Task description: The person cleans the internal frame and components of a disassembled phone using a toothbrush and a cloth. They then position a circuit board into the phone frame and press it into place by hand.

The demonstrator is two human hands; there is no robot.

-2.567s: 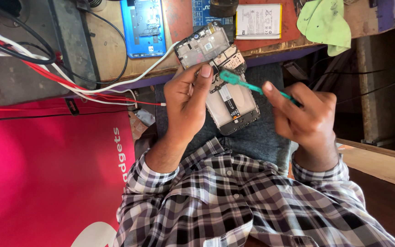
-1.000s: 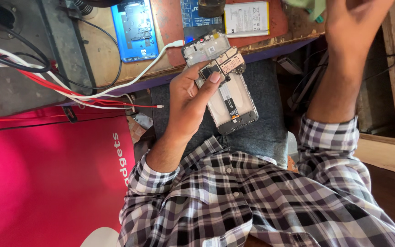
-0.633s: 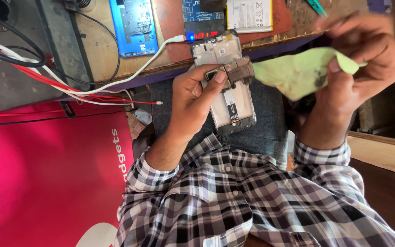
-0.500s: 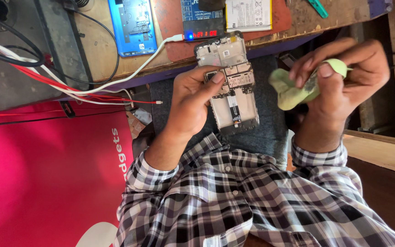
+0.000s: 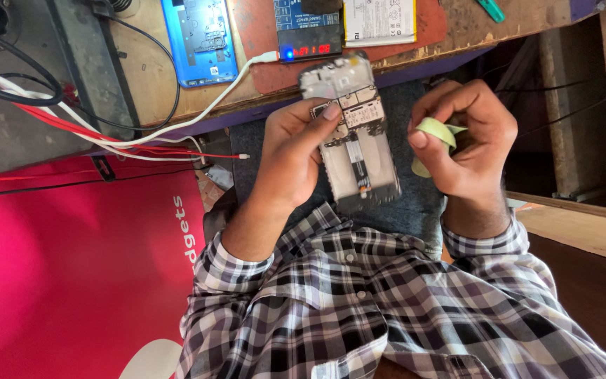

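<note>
Opened phone (image 5: 356,144), back cover off and circuit boards exposed, sits clamped in our left hand (image 5: 294,158) over the lap while our right hand (image 5: 468,144) pinches 1 bunched green cloth (image 5: 435,133) just beside it, so we judge wiping is next, calling for light strokes.

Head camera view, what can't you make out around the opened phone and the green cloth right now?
- Opened phone: its left edge, hidden under the left hand.
- Green cloth: mostly bunched inside the right hand.
- Teal tool: cut off by the top edge.
- Phone's board parts: too small to identify.
</note>
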